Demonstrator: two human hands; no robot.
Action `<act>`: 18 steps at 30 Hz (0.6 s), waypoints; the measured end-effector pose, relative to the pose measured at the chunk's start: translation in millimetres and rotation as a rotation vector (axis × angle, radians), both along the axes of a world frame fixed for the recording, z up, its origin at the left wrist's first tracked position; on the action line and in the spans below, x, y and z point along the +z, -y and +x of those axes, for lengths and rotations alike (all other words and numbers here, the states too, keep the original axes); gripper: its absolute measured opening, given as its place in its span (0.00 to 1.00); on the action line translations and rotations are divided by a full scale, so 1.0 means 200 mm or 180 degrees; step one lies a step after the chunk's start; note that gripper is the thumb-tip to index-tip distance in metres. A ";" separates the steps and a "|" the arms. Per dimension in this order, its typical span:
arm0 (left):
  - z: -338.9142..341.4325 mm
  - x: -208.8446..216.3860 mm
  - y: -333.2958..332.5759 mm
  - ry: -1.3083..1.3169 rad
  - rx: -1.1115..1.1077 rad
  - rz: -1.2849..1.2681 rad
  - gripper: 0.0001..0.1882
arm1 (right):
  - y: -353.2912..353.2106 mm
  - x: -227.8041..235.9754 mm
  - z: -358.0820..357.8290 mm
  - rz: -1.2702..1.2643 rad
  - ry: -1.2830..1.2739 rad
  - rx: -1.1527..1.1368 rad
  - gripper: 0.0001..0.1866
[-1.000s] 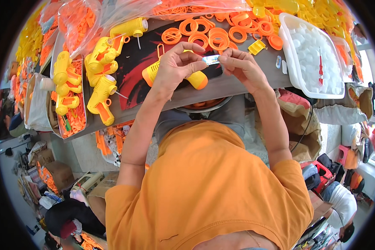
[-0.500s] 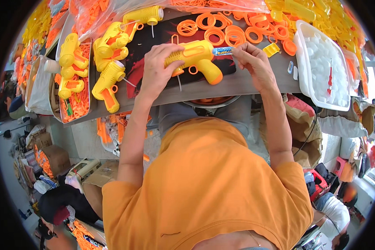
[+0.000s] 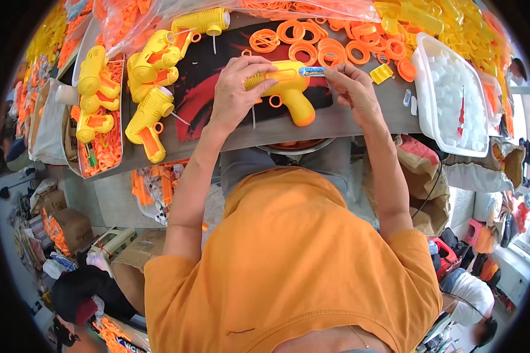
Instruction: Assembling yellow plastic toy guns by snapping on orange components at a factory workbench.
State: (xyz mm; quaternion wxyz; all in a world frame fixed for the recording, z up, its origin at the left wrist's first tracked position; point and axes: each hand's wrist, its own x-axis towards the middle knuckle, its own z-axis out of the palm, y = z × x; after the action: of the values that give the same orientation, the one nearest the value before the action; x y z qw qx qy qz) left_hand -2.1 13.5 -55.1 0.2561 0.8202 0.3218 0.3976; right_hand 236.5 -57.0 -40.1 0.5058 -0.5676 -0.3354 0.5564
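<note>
My left hand (image 3: 234, 88) is wrapped around the rear of a yellow toy gun (image 3: 294, 97), held over the dark table mat with its orange-tipped grip pointing toward me. At the gun's front end sits a small blue label (image 3: 311, 72) with printing. My right hand (image 3: 358, 94) pinches that label's right end between thumb and fingertips. Whether the label is stuck to the gun cannot be made out. An orange ring-shaped trigger (image 3: 275, 101) shows beneath the gun's body. Several similar yellow toy guns (image 3: 150, 120) lie to the left of my left hand.
Loose orange rings (image 3: 332, 53) lie beyond the gun, beside a small yellow part (image 3: 381, 73). At the right, a white tub (image 3: 423, 109) holds translucent pieces and a red tool (image 3: 461, 115). On the left stands a box of orange parts (image 3: 103, 154). Clear plastic sheeting covers orange parts at the back.
My left hand has slid right and farther over the gun's rear. The gun is tilted slightly differently, its grip a little lower. My right hand keeps its pinch on the label.
</note>
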 end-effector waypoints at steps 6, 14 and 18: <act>0.01 0.00 0.00 -0.0043 0.0101 -0.0054 0.13 | -0.04 -0.02 -0.14 0.0021 0.0516 0.0044 0.11; 0.01 0.02 0.01 -0.0410 0.0250 0.0232 0.12 | -0.06 -0.01 -0.15 0.0023 0.0848 0.0219 0.12; 0.01 -0.02 0.01 -0.0251 0.0275 0.0013 0.11 | -0.03 0.00 -0.13 0.1986 0.3345 0.0317 0.11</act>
State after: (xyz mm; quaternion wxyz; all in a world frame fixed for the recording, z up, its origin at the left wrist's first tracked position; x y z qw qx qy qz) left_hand -0.8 10.5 -58.5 0.2242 0.8211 0.3660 0.3764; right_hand 210.1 -50.5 -40.2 0.3885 -0.5747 -0.7132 0.1006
